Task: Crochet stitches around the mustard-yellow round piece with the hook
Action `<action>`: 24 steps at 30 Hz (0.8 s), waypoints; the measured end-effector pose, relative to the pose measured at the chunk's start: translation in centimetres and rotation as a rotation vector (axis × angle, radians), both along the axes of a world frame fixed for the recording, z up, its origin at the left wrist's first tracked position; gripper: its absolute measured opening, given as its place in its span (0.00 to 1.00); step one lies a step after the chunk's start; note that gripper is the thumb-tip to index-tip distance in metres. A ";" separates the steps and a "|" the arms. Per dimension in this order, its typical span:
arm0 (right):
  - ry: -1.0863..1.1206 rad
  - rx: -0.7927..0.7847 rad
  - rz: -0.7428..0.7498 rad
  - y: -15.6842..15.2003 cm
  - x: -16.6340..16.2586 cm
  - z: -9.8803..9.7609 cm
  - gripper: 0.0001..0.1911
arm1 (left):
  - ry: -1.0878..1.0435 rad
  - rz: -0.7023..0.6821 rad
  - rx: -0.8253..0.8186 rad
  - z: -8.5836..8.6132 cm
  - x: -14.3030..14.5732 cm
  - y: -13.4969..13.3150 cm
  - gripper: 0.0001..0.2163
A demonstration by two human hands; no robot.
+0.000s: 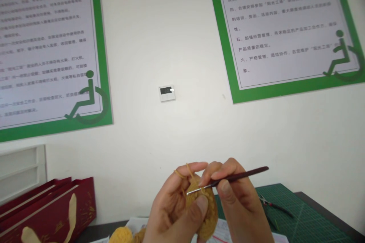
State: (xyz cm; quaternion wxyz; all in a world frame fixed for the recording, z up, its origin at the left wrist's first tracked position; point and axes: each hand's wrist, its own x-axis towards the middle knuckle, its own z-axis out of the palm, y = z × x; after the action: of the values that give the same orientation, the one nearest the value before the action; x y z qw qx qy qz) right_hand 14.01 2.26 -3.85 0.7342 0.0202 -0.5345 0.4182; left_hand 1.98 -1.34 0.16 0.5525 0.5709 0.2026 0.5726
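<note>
My left hand (173, 209) is closed around a round mustard-yellow crochet piece (207, 210), thumb pressed on its front, with yellow yarn looped over the index finger. My right hand (239, 201) pinches a crochet hook (228, 179) with a dark red handle and metal tip; the tip sits in the top edge of the piece. Both hands are raised above the table's near edge at the bottom centre.
A green cutting mat (299, 216) lies on the dark table at the right with small snips (273, 205) on it. Red gift bags (51, 212) stand at the left. More yellow crochet parts (122, 235) and papers lie below. Wall posters hang behind.
</note>
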 end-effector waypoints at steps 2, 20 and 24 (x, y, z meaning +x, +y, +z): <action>0.025 0.005 -0.032 0.2 0.0 -0.2 0.05 | -0.047 0.063 0.032 -0.2 0.2 0.2 0.20; 0.070 0.146 -0.258 -0.2 -0.2 -0.1 0.03 | -0.154 0.149 0.083 -0.3 0.7 0.4 0.24; 0.106 0.075 -0.222 -0.1 -0.5 -0.4 0.03 | -0.154 0.120 0.074 -0.4 0.8 0.4 0.25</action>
State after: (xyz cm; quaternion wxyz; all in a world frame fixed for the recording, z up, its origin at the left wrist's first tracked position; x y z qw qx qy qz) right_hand 13.54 2.13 -4.27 0.8019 0.0104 -0.5093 0.3123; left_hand 2.73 -0.99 -0.21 0.5098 0.5318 0.1721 0.6540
